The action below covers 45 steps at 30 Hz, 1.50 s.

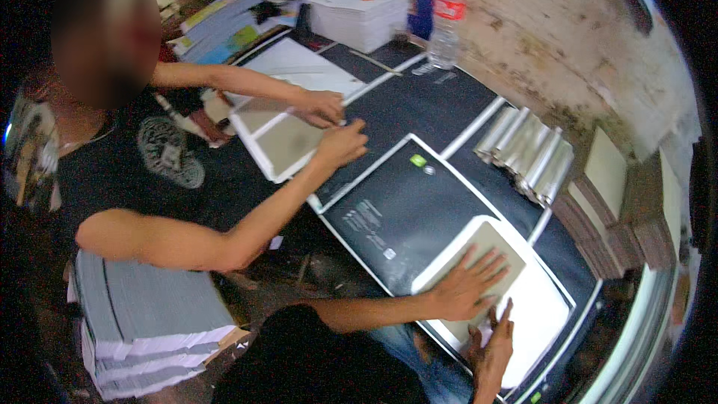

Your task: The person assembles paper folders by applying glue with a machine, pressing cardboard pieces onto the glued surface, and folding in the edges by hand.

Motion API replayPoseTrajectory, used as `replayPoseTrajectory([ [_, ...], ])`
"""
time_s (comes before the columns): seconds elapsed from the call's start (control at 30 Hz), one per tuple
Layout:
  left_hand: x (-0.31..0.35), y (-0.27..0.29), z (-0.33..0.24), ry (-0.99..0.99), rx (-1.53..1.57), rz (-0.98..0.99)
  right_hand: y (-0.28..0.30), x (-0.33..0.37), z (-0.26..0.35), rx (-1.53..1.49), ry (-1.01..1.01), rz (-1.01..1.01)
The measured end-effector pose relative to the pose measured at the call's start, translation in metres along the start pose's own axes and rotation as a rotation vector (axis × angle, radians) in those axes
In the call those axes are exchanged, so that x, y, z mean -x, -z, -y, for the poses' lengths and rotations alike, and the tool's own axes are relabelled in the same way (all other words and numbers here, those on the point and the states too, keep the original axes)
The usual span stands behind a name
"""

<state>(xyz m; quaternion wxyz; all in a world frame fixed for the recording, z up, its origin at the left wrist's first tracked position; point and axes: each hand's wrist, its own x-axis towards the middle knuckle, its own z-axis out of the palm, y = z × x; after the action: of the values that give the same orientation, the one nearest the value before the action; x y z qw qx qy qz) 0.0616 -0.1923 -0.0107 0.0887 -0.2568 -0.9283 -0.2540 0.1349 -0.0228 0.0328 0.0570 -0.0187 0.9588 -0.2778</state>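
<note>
A grey board [486, 245] lies on a white sheet [550, 323] with rounded corners at the near right of the dark-topped table. My left hand [470, 286] presses flat on the board, fingers spread. Close beside it, my right hand [493, 348] rests at the board's lower edge over the white sheet, its fingers stretched out and apart from the thumb. Neither hand grips anything that I can see. Beneath the sheet is a black, white-edged panel [393, 213] with a small green mark.
A co-worker sits at the left, both hands [329, 127] over another white sheet with grey boards [288, 146]. Silver rolls [523, 151] and stacked boards [609, 209] line the right. Behind stand a bottle [444, 34] and a white paper stack [357, 19]. Grey stacks [149, 307] sit lower left.
</note>
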Motion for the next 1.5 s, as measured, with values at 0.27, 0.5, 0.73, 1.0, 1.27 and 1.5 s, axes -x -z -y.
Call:
replayPoseTrajectory([
  [0.27,-0.005,0.002,0.006,-0.022,-0.088,0.018,0.016,-0.011,0.014,0.236,0.074,0.152],
  [0.5,-0.002,0.016,0.005,-0.002,-0.131,0.082,0.092,-0.034,0.019,-0.230,0.113,-0.300],
  [0.73,0.021,0.045,0.037,0.052,-0.171,0.101,0.242,-0.123,-0.005,0.029,0.367,-0.879],
  [1.0,0.022,0.048,0.040,0.070,-0.149,0.104,0.326,-0.208,-0.033,0.366,0.448,-0.626],
  [1.27,0.020,0.050,0.039,0.084,-0.226,0.163,0.307,-0.156,-0.017,0.534,0.506,-0.955],
  [1.5,0.009,0.065,0.022,0.166,0.017,0.222,0.295,-0.005,0.017,-0.164,0.088,-1.167],
])
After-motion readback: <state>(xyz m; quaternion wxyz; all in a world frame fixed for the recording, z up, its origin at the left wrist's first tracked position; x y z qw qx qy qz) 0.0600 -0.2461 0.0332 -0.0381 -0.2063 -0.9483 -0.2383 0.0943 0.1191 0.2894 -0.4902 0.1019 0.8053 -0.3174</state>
